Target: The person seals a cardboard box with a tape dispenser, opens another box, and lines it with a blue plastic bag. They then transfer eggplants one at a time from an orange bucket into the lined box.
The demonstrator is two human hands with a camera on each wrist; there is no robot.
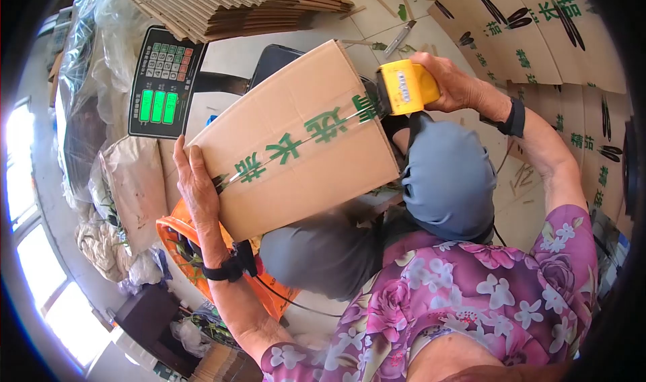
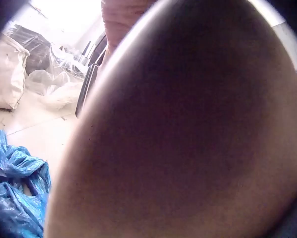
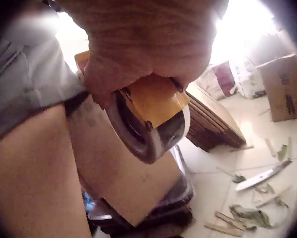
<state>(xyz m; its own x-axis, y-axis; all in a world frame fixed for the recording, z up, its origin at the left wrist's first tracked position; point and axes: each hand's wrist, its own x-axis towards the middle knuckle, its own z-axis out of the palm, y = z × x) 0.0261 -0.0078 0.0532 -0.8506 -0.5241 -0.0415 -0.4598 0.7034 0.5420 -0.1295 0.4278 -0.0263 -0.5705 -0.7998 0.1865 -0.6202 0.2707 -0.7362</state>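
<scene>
A closed cardboard carton (image 1: 289,173) with green printed characters lies tilted across the scale and the person's knees, a shiny strip running along its middle seam. At its far right end, my right hand (image 1: 449,83) grips a yellow tape dispenser (image 1: 407,89). The right wrist view shows the dispenser's roll of tape (image 3: 141,141) under the fingers, close over the carton (image 3: 123,168). My left hand (image 1: 198,190) rests against the carton's left end with fingers extended. In the left wrist view the carton (image 2: 178,129) fills most of the picture and hides the fingers.
A weighing scale's lit display (image 1: 159,106) stands beyond the carton. Folded cardboard (image 1: 235,9) is stacked at the back. A knife (image 1: 400,39) lies on the floor among scraps. Printed cartons (image 1: 538,32) stand to the right, an orange container (image 1: 176,226) below my left hand.
</scene>
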